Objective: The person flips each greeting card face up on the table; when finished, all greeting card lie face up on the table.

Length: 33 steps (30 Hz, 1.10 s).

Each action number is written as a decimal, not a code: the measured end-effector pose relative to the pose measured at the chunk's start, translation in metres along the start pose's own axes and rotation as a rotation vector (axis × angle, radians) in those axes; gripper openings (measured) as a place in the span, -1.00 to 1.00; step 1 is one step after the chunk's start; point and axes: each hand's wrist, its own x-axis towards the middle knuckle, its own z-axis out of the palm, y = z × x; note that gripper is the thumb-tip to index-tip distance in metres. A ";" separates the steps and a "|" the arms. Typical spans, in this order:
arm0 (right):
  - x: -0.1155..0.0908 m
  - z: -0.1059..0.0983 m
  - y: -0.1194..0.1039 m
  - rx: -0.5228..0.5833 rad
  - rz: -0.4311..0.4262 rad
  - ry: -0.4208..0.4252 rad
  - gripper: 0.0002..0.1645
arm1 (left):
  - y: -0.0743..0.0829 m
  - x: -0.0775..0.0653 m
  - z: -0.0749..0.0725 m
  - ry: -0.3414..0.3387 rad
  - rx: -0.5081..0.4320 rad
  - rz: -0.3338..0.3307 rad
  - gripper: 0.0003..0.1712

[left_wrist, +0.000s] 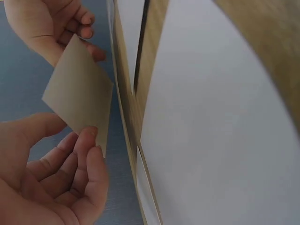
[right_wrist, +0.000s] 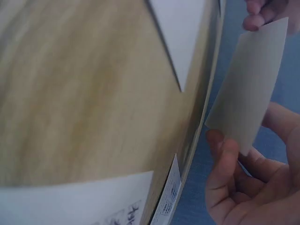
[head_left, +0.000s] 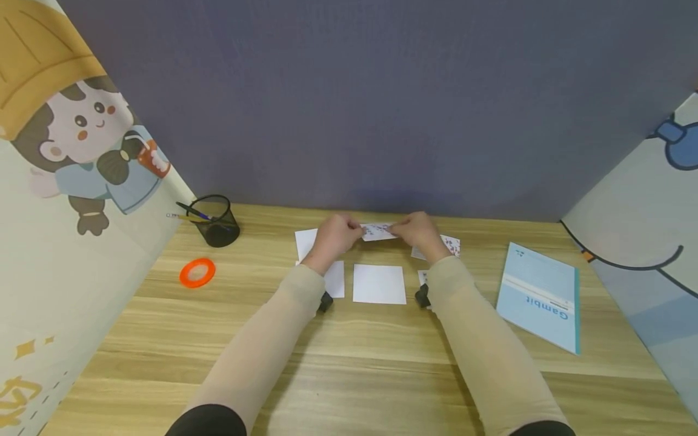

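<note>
Both hands hold one small white card with a purplish floral print, raised above the back of the table. My left hand pinches its left edge between thumb and fingers. On the opposite edge, my right hand pinches it the same way. Its plain back faces the left wrist camera. Below lies a blank white card. Another white card and a rear left one are partly covered by the left arm. The right arm partly hides a printed card and a front right card.
A black mesh pen cup with pens stands at the back left, near an orange tape ring. At the right lies a light blue "Gambit" booklet. A dark partition rises along the table's back edge.
</note>
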 end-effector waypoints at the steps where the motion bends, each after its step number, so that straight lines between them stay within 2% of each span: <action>1: 0.000 0.001 0.000 -0.011 -0.005 -0.001 -0.42 | 0.001 -0.001 0.000 -0.007 0.012 0.002 -0.74; 10: -0.001 0.009 -0.005 -0.060 -0.021 -0.016 -0.40 | 0.003 -0.003 -0.001 -0.122 0.143 0.002 -0.73; 15: 0.002 0.014 -0.007 -0.073 -0.035 -0.008 -0.68 | 0.003 -0.003 0.000 -0.189 0.192 0.001 -0.69; 19: 0.002 0.017 -0.008 -0.108 -0.055 -0.004 -0.60 | 0.003 -0.005 0.000 -0.193 0.247 0.032 -0.64; 23: 0.001 0.018 -0.008 -0.152 -0.071 -0.013 -0.67 | 0.005 -0.006 0.001 -0.193 0.271 0.053 -0.59; 28: 0.000 0.019 -0.007 -0.183 -0.076 -0.039 -0.50 | 0.007 -0.008 0.002 -0.214 0.308 0.053 -0.61; 30: -0.001 0.020 -0.008 -0.210 -0.075 -0.041 -0.54 | 0.008 -0.009 0.002 -0.227 0.334 0.060 -0.62; 33: -0.001 0.020 -0.011 -0.263 -0.073 -0.042 -0.69 | 0.010 -0.010 0.002 -0.245 0.381 0.085 -0.64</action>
